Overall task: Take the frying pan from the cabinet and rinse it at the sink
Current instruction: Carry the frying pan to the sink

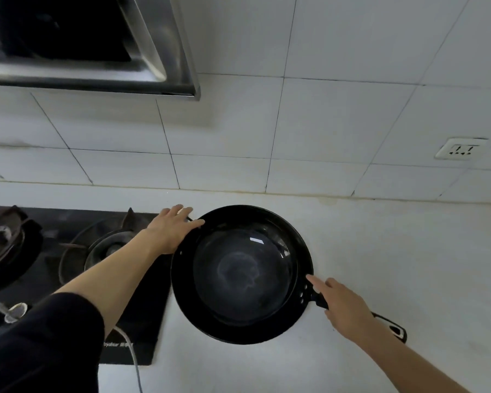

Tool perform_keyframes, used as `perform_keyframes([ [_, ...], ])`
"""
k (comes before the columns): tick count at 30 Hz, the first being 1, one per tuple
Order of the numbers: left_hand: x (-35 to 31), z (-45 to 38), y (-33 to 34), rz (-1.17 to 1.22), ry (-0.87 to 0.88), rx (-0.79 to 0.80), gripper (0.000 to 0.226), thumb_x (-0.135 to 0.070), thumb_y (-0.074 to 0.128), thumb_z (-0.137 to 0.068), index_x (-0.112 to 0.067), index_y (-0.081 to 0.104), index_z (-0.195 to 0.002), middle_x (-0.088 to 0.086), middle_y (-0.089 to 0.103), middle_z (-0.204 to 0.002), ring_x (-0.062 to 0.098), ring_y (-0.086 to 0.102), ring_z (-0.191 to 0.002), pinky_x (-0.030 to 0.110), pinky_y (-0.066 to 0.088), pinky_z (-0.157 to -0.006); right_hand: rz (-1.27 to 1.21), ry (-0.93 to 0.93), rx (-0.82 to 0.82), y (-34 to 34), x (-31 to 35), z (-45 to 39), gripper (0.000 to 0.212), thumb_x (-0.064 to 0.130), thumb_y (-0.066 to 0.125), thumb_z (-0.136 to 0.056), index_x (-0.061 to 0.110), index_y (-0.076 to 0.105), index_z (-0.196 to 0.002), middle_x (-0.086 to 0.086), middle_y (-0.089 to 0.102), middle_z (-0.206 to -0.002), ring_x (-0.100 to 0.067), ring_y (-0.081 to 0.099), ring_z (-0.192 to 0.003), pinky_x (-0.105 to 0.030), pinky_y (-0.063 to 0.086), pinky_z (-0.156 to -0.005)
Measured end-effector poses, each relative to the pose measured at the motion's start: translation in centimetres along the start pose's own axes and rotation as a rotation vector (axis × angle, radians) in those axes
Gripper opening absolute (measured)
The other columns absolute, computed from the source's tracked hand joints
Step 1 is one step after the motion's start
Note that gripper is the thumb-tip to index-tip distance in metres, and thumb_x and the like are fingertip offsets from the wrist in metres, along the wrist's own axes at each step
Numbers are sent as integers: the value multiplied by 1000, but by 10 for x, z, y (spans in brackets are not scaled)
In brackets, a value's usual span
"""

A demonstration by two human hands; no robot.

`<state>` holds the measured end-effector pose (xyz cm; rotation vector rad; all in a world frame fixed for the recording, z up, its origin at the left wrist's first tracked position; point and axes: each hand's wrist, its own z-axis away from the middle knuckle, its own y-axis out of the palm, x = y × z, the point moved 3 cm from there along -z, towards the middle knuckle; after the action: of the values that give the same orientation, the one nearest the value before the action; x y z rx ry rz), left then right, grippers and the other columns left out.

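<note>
A black frying pan (241,275) lies on the white counter (380,251), right of the stove, its inside glossy. Its black handle (391,327) points toward the lower right. My left hand (172,229) rests against the pan's upper-left rim with its fingers stretched out. My right hand (343,304) covers the handle near where it joins the pan, index finger extended onto the rim; whether the other fingers wrap the handle is hidden under the hand.
A black gas stove (119,307) with burners lies left of the pan, dark cookware on its far-left burner. A steel range hood (97,43) hangs top left. The tiled wall carries a socket (461,148) at the right.
</note>
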<state>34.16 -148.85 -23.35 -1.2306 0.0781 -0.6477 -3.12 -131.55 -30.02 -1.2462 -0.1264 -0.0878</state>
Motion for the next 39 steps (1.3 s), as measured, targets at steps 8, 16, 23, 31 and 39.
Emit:
perform_keyframes([
  [8, 17, -27, 22, -113, 143, 116, 107, -29, 79, -71, -38, 11, -154, 5, 21, -158, 26, 21, -145, 38, 26, -115, 74, 66, -17, 1, -6, -11, 89, 4, 57, -87, 42, 8, -151, 6, 47, -108, -13, 48, -91, -24, 42, -74],
  [16, 14, -30, 22, -195, 212, 65, 104, -31, 81, -66, -32, 22, -152, 0, 37, -142, 22, 35, -133, 31, 34, -106, 114, 104, -37, -7, 2, -11, 86, 5, 59, -87, 40, 13, -150, 4, 50, -108, -13, 46, -89, -24, 34, -70],
  [23, 5, -5, 30, -204, 165, 81, 107, -34, 83, -60, -31, 23, -150, 1, 40, -137, 22, 40, -125, 32, 37, -105, 135, 63, -41, -18, -2, -16, 86, -4, 52, -85, 40, 17, -149, 5, 43, -97, -13, 39, -82, -24, 33, -68],
  [31, -18, 69, 12, -200, -7, 66, 105, -35, 84, -57, -28, 27, -146, 3, 45, -131, 24, 44, -119, 35, 38, -104, 145, -146, -100, -58, -14, -11, 83, -3, 50, -85, 41, 22, -149, 8, 41, -96, -14, 47, -94, -25, 37, -71],
  [39, -57, 199, -5, -78, -304, 69, 103, -40, 80, -60, -31, 25, -147, 3, 42, -136, 25, 42, -122, 37, 38, -105, 211, -454, -172, -107, -1, -12, 86, -5, 45, -83, 45, 19, -148, 6, 43, -96, -16, 48, -92, -26, 34, -65],
])
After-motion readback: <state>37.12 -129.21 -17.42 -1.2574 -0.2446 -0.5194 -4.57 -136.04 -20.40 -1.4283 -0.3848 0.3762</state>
